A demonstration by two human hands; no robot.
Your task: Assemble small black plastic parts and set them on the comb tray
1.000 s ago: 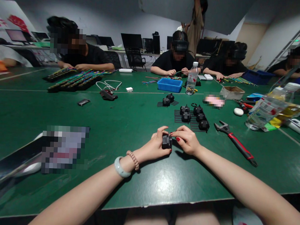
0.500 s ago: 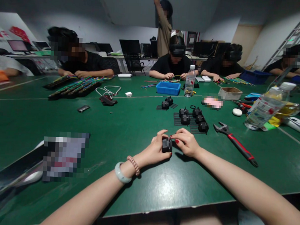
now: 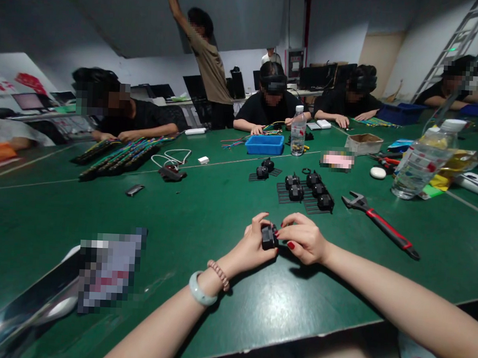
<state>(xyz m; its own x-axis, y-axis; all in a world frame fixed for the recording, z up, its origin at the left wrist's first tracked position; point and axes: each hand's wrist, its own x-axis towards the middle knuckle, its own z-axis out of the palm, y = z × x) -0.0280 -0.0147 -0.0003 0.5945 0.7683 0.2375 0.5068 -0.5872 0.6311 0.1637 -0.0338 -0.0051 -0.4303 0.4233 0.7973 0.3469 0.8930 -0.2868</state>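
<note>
Just above the table, my left hand (image 3: 255,244) is closed around a small black plastic part (image 3: 269,237), fingers over its top and thumb below. The part looks blocky, with a rounded right side; its exact kind is unclear. From the right, my right hand (image 3: 305,239) reaches in, a fingertip at the part's right side and the thumb held apart below. Nothing shows gripped in that hand. Beyond my hands lie several similar black parts (image 3: 296,192), on or beside flat black slatted pieces (image 3: 286,195).
An adjustable wrench (image 3: 383,225) with red-black handle lies right. Water bottles (image 3: 298,131), a blue tray (image 3: 265,145), a small open box (image 3: 363,144) and wire bundles (image 3: 125,155) stand or lie farther back. Left lies a partly blurred package (image 3: 112,271). Other people sit across the green table (image 3: 206,209).
My right hand's fingertip has come onto the part's right side. The view has tilted and shifted slightly. The standing person at the back leans more to the left.
</note>
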